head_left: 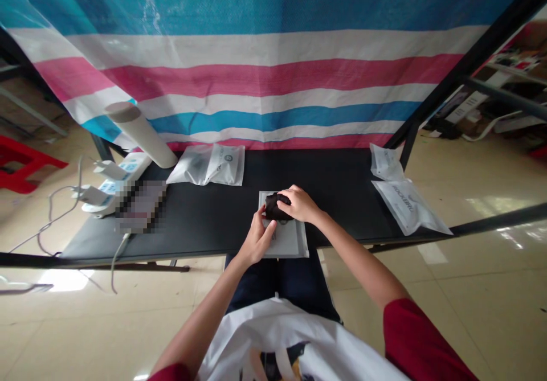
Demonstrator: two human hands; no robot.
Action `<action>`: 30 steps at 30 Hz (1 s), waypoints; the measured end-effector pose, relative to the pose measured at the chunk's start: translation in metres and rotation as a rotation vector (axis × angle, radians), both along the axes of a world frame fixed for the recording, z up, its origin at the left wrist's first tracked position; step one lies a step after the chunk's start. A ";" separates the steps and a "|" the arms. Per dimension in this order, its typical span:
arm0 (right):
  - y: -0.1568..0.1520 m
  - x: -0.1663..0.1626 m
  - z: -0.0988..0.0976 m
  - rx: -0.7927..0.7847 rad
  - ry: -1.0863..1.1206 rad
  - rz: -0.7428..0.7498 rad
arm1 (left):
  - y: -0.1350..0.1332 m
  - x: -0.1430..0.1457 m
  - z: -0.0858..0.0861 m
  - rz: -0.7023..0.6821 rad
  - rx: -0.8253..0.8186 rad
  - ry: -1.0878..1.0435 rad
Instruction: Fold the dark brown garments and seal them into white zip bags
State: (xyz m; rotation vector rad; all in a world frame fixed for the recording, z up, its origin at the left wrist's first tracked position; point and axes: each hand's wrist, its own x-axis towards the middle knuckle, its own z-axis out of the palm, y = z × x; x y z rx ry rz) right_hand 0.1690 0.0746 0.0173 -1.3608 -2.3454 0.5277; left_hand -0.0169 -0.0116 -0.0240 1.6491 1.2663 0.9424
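Note:
A small black bundle of fabric (276, 207) sits on top of a flat white plastic bag (290, 241) at the near edge of the black table (205, 216). My right hand (301, 203) is curled over the bundle from the right and grips it. Just left of it, my left hand (257, 238) has its fingers pinched at the bundle's left side, with the palm over the bag. Both forearms reach in from below.
Clear bags holding white items (209, 164) lie at the back middle, more printed bags (405, 199) at the right end. A white paper roll (141, 133), a white device with cables (109, 190) and a blurred patch occupy the left. A striped tarp (273, 62) hangs behind.

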 end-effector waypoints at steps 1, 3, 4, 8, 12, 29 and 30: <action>0.008 -0.001 -0.003 -0.012 -0.007 -0.021 | -0.001 0.001 -0.001 0.018 0.004 -0.002; 0.020 0.000 -0.011 -0.074 -0.008 -0.096 | -0.003 0.003 -0.002 0.076 0.015 -0.003; 0.025 0.002 -0.015 -0.125 0.007 -0.130 | -0.004 0.004 -0.002 0.109 0.021 -0.003; 0.037 0.018 -0.028 -0.362 0.180 -0.106 | -0.012 0.010 0.003 0.200 0.059 0.044; 0.041 0.030 -0.028 -0.503 0.272 -0.026 | -0.019 0.014 0.017 -0.023 0.115 0.260; 0.022 0.033 -0.021 -0.376 0.468 -0.305 | -0.013 0.039 0.024 -0.007 0.202 0.793; 0.019 0.037 -0.023 -0.374 0.592 -0.342 | -0.011 0.038 0.024 0.008 0.193 0.803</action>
